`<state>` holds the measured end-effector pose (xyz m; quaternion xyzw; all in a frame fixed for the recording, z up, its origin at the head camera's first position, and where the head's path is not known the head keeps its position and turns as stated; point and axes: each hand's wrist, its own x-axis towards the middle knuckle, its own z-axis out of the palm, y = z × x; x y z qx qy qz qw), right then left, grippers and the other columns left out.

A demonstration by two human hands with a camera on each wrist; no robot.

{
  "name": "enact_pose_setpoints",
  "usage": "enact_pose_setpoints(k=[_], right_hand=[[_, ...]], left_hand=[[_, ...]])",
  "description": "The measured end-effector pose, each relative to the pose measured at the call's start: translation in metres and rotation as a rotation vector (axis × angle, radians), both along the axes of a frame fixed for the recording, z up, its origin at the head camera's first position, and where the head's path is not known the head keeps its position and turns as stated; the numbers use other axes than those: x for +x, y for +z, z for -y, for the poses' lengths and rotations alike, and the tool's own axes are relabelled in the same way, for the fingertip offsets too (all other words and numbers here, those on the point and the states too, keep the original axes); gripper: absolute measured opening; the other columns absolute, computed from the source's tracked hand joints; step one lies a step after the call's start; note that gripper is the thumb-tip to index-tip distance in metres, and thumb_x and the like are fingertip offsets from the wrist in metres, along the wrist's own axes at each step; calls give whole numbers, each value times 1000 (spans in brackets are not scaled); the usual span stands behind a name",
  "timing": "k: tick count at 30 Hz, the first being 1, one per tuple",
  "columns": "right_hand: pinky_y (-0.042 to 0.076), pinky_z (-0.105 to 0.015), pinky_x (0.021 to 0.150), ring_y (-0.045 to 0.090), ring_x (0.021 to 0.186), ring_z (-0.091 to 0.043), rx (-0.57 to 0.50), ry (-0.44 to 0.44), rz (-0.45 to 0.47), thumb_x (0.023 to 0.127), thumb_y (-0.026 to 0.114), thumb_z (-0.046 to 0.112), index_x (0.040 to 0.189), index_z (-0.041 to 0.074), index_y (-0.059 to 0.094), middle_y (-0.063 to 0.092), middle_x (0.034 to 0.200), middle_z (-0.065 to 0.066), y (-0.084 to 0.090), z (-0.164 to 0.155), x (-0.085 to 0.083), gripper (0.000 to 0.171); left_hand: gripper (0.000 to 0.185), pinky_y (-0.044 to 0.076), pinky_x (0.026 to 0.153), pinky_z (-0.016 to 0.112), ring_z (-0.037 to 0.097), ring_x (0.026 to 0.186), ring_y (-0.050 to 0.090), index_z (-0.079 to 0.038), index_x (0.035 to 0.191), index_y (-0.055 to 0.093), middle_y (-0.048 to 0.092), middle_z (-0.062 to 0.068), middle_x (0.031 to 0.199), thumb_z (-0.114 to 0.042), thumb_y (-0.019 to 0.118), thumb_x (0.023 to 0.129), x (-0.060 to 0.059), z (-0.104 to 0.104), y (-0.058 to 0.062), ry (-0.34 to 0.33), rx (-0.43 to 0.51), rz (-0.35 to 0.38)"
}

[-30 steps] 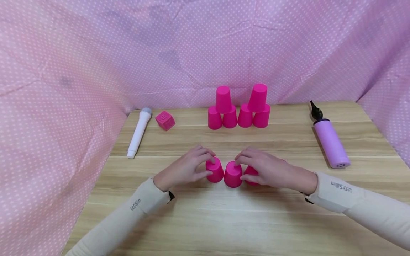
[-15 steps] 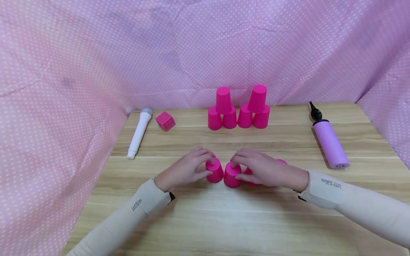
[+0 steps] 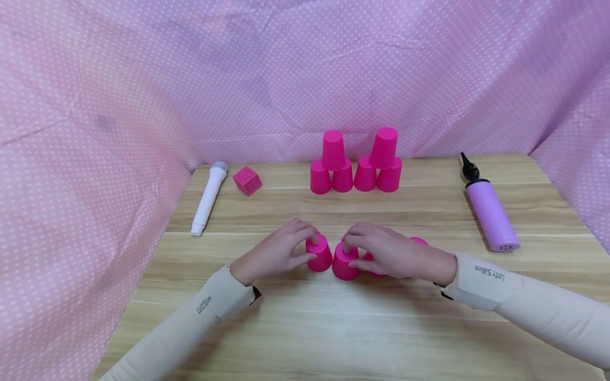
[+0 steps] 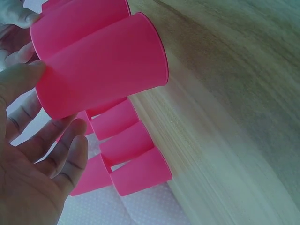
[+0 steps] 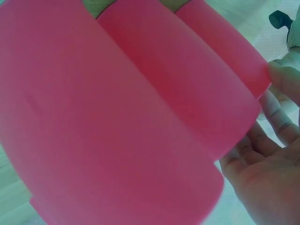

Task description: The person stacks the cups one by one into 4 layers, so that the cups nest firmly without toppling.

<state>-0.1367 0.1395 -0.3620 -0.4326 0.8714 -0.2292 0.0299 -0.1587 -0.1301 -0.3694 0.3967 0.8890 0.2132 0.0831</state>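
Observation:
Several pink cups stand upside down in a front row on the table. My left hand (image 3: 278, 248) pinches the leftmost cup (image 3: 320, 259) near its base end, thumb on the near side; in the left wrist view this cup (image 4: 103, 70) is the nearest. With thumb and fingers, my right hand (image 3: 393, 251) pinches the neighbouring cup (image 3: 344, 269); in the right wrist view this cup (image 5: 225, 44) is the far one. Under the right palm, another cup (image 3: 374, 264) is mostly hidden. Behind that hand the top of a further cup (image 3: 419, 241) shows.
Two small cup pyramids stand further back, topped by a left cup (image 3: 333, 150) and a right cup (image 3: 384, 148). A white toy microphone (image 3: 208, 201) and a pink cube (image 3: 248, 180) lie left. A purple hand pump (image 3: 492, 217) lies right on the wooden table (image 3: 305, 328).
My right hand has shifted left, and its thumb and fingers have taken hold of the second cup. The left hand has stayed at its cup. No cup has visibly moved.

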Motion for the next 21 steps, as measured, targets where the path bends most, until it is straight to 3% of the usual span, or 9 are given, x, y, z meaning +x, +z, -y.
enact_pose_setpoints(k=[11,17,21], right_hand=[[50,-28,81,53,98,-11,12,8,-25,74,82,26,107,16,64,58,106,4,2,-4,-3,39],[51,-27,76,53,93,-10,-26,-5,-53,76,81,24,104,15,63,57,103,4,9,-13,-10,35],[50,-25,75,53,92,-10,-61,0,-83,77,80,22,100,14,63,58,101,5,13,-17,-15,30]], left_hand=[[35,47,87,24,7,105,45,-20,113,56,52,-8,113,-28,73,84,0,0,-1,-15,22,-38],[37,48,83,23,6,104,46,-20,115,57,52,-8,112,-27,74,83,-1,0,5,17,36,-54],[37,47,85,24,8,104,46,-17,113,58,53,-6,110,-24,75,82,-5,-2,10,-1,66,-105]])
